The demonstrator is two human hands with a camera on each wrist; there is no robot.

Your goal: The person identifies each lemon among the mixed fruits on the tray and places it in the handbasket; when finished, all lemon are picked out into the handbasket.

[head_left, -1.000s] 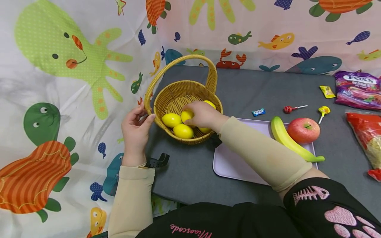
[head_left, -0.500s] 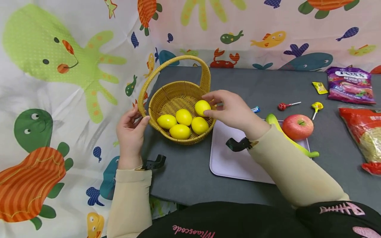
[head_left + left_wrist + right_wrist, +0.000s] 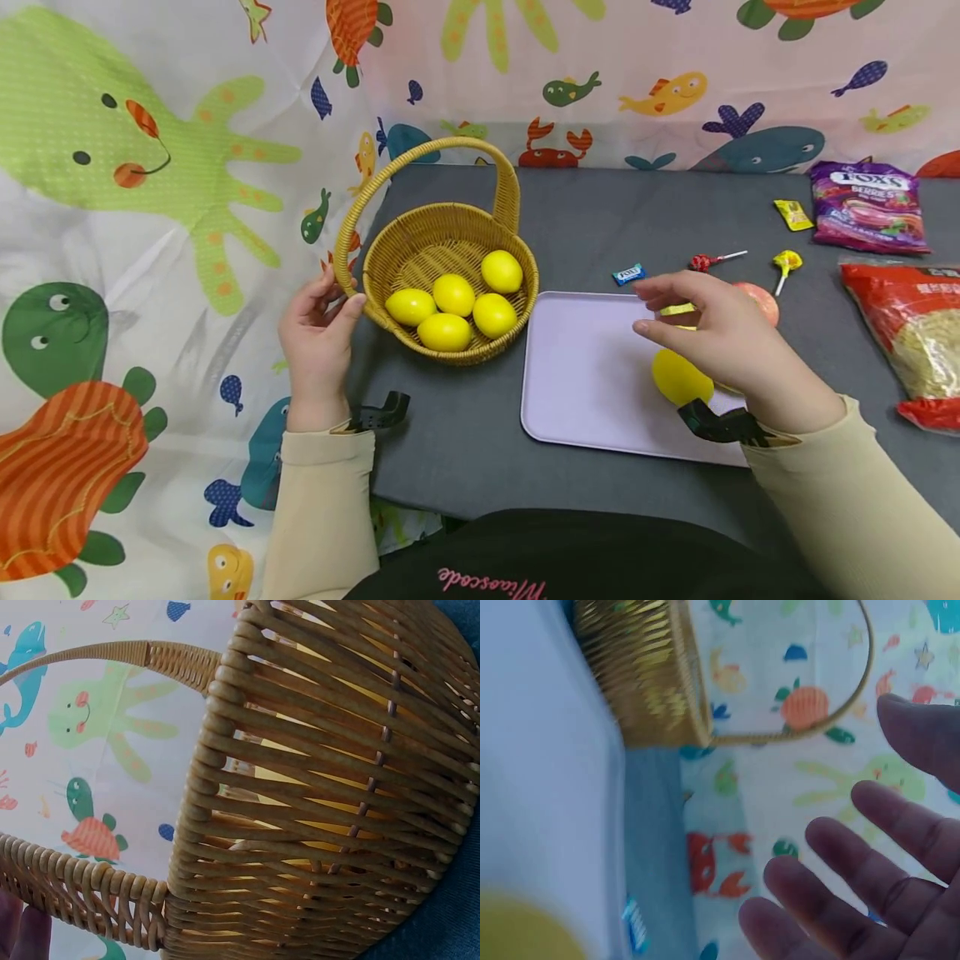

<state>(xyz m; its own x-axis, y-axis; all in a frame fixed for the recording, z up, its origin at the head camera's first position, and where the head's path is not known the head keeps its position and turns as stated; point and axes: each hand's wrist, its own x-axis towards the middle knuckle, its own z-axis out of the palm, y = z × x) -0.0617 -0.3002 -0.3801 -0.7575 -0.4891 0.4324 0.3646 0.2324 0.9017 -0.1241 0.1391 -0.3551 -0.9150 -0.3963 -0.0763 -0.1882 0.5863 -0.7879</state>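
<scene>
A wicker basket (image 3: 450,350) with a tall handle (image 3: 420,158) stands on the table, with several yellow lemons (image 3: 444,333) inside it. My left hand (image 3: 318,346) holds the handle's lower left end between thumb and fingers; in the left wrist view, fingertips (image 3: 30,934) show beside the woven handle. Over the lilac tray (image 3: 577,367) my right hand (image 3: 720,333) hovers with loosely spread fingers and holds nothing. Below it on the tray lies another yellow lemon (image 3: 681,377), partly covered by the wrist strap. A banana (image 3: 678,309) and an apple (image 3: 759,302) are mostly hidden behind that hand.
Behind the tray lie a blue wrapped candy (image 3: 628,274), a red lollipop (image 3: 701,262), a yellow lollipop (image 3: 786,261) and a yellow packet (image 3: 793,215). A purple candy bag (image 3: 866,208) and a red bag (image 3: 907,333) lie at the right. A printed curtain (image 3: 150,333) borders the left side.
My right hand has let go of a lemon in the basket and moved right, over the tray. My left hand stays on the handle. The whole view has shifted slightly.
</scene>
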